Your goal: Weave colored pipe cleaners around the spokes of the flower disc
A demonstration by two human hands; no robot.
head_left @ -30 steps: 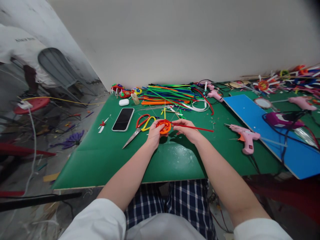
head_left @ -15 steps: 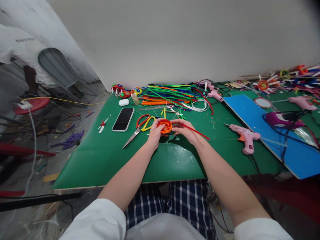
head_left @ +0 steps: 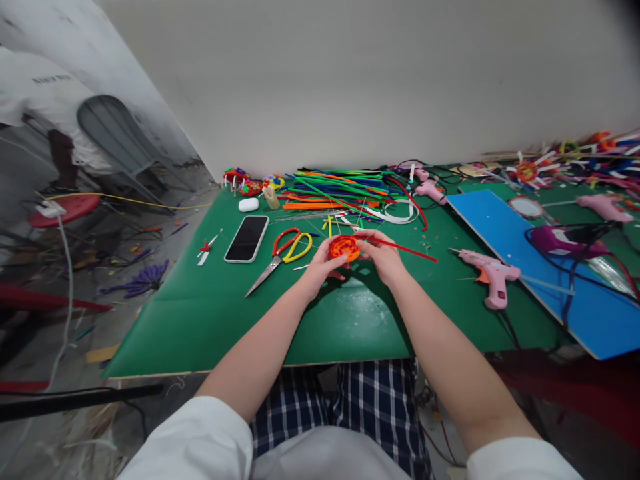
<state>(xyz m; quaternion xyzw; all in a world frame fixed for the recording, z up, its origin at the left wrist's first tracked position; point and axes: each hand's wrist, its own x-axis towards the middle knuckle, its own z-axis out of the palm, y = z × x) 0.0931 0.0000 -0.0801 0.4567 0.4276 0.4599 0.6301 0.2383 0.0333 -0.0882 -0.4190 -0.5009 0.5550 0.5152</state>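
Observation:
A round red-and-orange woven pipe-cleaner disc [head_left: 345,247] with thin wires radiating from it is held above the green table between both hands. My left hand [head_left: 319,268] grips its left edge, thumb across the front. At the disc's right side, the fingers of my right hand [head_left: 384,259] are closed around a red pipe cleaner [head_left: 413,252], whose free end sticks out to the right. Scissors [head_left: 270,272] with red and yellow handles lie open just left of my left hand.
Bundled coloured pipe cleaners [head_left: 335,187] lie along the wall. A phone [head_left: 247,239] and a white case [head_left: 249,205] are at left. A pink glue gun [head_left: 493,270] rests by a blue board [head_left: 505,230] at right, among cables. A person in white sits far left.
Both hands and the disc have shifted slightly right, and the disc's face shows more fully. The red pipe cleaner's free end has swung right and up.

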